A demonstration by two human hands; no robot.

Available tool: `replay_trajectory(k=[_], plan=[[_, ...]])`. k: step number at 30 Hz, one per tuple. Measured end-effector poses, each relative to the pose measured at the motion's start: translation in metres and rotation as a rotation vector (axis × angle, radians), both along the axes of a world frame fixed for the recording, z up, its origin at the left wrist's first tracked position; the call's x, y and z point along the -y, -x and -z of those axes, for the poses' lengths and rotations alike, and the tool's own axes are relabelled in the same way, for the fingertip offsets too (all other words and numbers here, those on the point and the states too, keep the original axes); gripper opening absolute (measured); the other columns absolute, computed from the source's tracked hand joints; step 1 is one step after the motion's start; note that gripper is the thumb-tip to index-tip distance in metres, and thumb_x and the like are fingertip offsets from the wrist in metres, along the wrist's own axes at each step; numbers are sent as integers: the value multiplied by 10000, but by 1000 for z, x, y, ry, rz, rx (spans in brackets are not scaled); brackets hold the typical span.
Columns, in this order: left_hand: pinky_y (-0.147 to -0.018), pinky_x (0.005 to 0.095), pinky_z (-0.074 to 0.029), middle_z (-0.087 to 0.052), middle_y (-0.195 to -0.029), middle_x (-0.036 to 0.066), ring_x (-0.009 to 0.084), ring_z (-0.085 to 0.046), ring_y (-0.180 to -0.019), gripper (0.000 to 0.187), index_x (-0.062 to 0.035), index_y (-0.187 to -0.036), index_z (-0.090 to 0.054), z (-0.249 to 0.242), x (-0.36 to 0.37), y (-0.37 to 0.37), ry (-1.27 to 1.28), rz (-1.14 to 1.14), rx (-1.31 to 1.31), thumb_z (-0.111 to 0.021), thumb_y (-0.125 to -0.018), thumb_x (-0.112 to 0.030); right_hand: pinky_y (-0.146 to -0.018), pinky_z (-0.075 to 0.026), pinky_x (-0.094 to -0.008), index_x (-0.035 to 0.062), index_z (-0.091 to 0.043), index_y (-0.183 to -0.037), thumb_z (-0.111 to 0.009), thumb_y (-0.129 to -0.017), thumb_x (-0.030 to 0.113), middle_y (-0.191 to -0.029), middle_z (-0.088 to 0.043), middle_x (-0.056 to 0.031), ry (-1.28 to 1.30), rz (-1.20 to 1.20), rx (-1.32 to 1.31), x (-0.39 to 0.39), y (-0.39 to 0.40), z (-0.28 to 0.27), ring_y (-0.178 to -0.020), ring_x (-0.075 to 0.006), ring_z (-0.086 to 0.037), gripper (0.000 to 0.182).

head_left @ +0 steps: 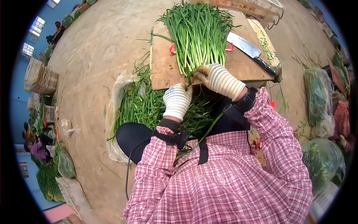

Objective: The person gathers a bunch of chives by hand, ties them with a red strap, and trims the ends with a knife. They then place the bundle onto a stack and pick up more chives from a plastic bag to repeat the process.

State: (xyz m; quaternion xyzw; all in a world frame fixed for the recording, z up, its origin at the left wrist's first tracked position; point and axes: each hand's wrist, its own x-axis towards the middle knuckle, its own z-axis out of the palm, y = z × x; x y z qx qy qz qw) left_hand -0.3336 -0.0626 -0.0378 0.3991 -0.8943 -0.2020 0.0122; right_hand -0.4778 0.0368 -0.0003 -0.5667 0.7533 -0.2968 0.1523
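A thick bunch of garlic chives (pixel 201 35) lies on the wooden board (pixel 162 63), its pale stem ends towards me. Red ties (pixel 230 47) poke out from under both sides of it. My left hand (pixel 177 100), in a white knit glove, is closed just below the board's near edge, its fingertips at a dark green chive leaf (pixel 189 76). My gloved right hand (pixel 220 79) pinches beside the stem ends, close to the same leaf; its fingertips are partly hidden. Right of the bunch, a kitchen knife (pixel 246 45) lies flat, its black handle towards me.
Loose chive leaves (pixel 143 108) fill an opened plastic bag (pixel 113 123) under the board. A plastic crate (pixel 257 7) stands beyond the board. Bagged greens (pixel 319 97) line the right side. Stacked crates (pixel 41 78) and a person (pixel 39 149) are at the far left.
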Motion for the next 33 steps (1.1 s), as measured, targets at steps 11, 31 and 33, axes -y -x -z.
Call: replay_trajectory(k=[11,31,33], plan=[[-791,409,-526,-686,-896,212,320,-680,-838,484,-62,-941,-727,-24,4,0,-203,19,250,-597,-847,-519,-768,-503,-422,98,-690,-959,-622,-843,298,-898,-687,-153,34,103,-28,-5,-14,-27,-862,-335,-657,241],[-805,427,-528,-707,-937,145,346,-669,-878,294,-124,-1056,-707,-27,31,-38,-126,692,475,-556,-847,-265,-668,-516,-421,101,-669,-878,-588,-877,358,-747,-681,-124,-55,124,-516,-4,0,-32,-723,-291,-668,270],[-601,335,-538,-685,-716,110,198,-652,-600,304,-32,-940,-714,-47,51,-35,-390,296,130,-566,-899,-295,-568,-517,-425,64,-677,-852,-559,-887,436,-701,-671,-153,-397,89,-410,-11,-25,-27,-645,-304,-668,392]])
